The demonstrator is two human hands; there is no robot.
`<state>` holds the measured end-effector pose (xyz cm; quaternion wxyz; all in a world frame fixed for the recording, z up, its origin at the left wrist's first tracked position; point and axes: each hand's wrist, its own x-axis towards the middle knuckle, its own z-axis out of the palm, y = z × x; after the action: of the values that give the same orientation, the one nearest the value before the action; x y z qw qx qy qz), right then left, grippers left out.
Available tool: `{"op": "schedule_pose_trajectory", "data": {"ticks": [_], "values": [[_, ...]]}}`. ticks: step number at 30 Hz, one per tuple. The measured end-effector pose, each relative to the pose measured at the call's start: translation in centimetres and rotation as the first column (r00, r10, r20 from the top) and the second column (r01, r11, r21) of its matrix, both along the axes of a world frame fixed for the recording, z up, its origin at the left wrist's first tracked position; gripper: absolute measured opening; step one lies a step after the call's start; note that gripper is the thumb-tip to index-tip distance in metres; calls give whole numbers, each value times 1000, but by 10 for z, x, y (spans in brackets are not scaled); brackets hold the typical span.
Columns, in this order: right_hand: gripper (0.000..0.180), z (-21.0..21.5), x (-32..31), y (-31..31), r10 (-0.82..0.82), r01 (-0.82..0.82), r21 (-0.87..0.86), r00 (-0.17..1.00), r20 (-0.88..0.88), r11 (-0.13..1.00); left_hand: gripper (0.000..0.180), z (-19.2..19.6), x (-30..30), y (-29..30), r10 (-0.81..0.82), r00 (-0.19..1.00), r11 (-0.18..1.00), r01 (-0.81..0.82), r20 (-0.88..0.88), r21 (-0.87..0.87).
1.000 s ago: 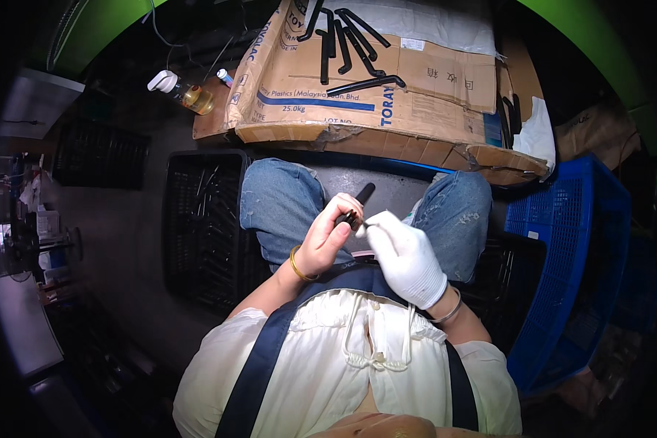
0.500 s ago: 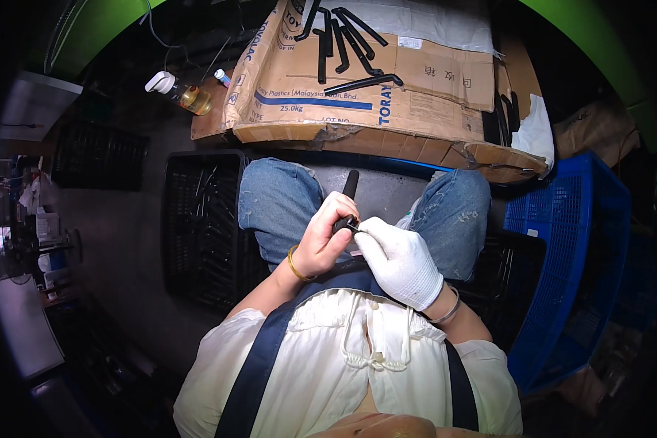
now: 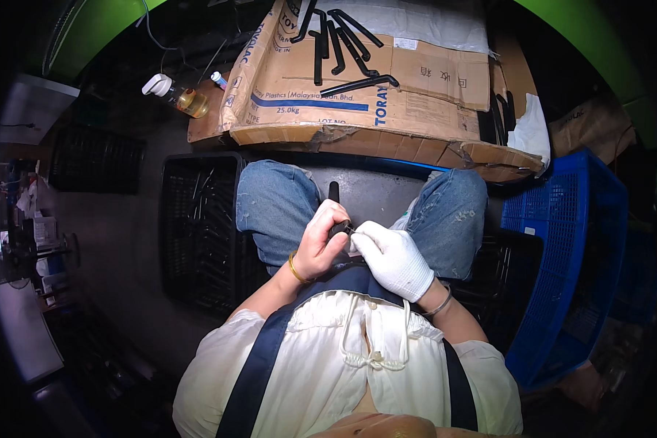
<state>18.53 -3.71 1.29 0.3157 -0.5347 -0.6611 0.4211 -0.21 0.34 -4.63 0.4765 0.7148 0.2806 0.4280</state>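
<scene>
My bare left hand (image 3: 318, 247) is closed around a black bent plastic handle (image 3: 333, 191) above my lap, between my knees. The handle's straight end sticks out past my fingers, away from me; its other end lies at my thumb. My right hand (image 3: 396, 261), in a white knit glove, is closed in a pinch right beside that end. Something thin and small shows between its fingertips and the handle, too small to name. Several like black bent parts (image 3: 358, 86) lie on the cardboard (image 3: 299, 84) in front of me.
A black crate (image 3: 169, 219) of dark parts stands left of my legs, a blue crate (image 3: 544, 219) at the right. A bottle with a white cap (image 3: 158, 85) stands left of the cardboard. More black parts (image 3: 505, 117) lean at the cardboard's right end.
The handle's far end has swung slightly left and drawn a little closer to me. Both hands have shifted slightly and keep their grips.
</scene>
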Motion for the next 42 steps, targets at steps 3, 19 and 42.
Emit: {"op": "schedule_pose_trajectory", "data": {"ticks": [3,19,42], "values": [[17,-53,39,9,-152,135,94,968,198,986,10,22,-3,-2,-78,980,993,60,182,102],[13,-20,-12,24,-355,246,-308,857,-373,919,52,13,8,11,123,810,951,69,573,-302],[29,-45,117,-55,-886,775,-443,449,-116,450,43,-35,71,77,166,981,813,-78,101,-577]]}}
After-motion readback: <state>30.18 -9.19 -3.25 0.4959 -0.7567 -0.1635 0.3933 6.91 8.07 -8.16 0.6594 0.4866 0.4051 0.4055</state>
